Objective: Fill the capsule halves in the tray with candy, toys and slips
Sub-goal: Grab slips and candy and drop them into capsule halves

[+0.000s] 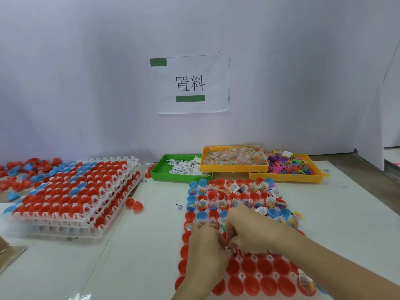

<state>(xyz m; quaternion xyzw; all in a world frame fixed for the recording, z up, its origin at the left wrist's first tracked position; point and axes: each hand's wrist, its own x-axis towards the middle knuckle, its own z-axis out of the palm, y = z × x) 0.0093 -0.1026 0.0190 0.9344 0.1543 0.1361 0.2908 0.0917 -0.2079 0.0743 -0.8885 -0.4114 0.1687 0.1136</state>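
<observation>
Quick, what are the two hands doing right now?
Left hand: fingers curled over the tray; what it holds cannot be told.
Right hand: fingers curled, pinching something small; cannot tell what.

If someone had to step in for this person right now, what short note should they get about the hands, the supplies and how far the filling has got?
Left hand and right hand: both curled over the middle rows of the work tray, fingertips meeting; a small slip seems pinched between them, but I cannot tell for sure.
Supplies at the back: slips in the green tray, candy packets in the yellow tray, toys in the second yellow tray.
Done: far rows hold candy, toys and slips.
Left: near rows of red halves are mostly empty; one candy packet lies at the right edge. A stack of loaded trays waits on the left.
</observation>
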